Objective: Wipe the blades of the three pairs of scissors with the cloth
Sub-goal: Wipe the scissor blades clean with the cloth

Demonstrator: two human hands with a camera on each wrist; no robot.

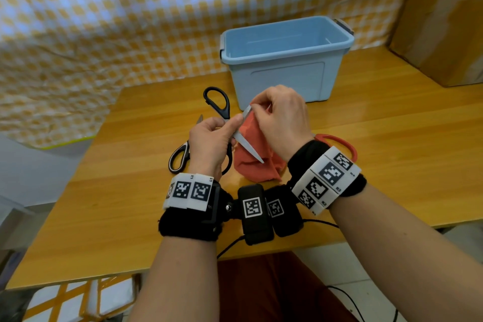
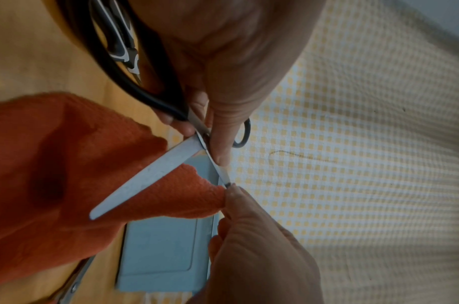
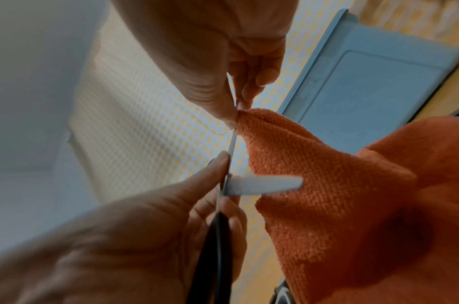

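Observation:
My left hand [image 1: 227, 129] grips the black-handled scissors [image 1: 218, 104] near the pivot, with the blades spread apart. One bare blade [image 2: 145, 176] points down toward me over the hanging orange cloth [image 1: 254, 162]. My right hand [image 1: 255, 112] pinches a fold of the cloth [image 3: 340, 195] around the other blade [image 3: 232, 144], close to its tip. A second pair with black-and-white handles [image 1: 179, 157] lies on the table left of my left hand. Red handles of a third pair [image 1: 341, 144] show behind my right wrist.
An empty light blue plastic bin [image 1: 285, 60] stands on the wooden table [image 1: 392, 151] just beyond my hands. A cardboard box [image 1: 444, 21] sits at the far right. A yellow checked cloth [image 1: 91, 21] hangs behind and to the left.

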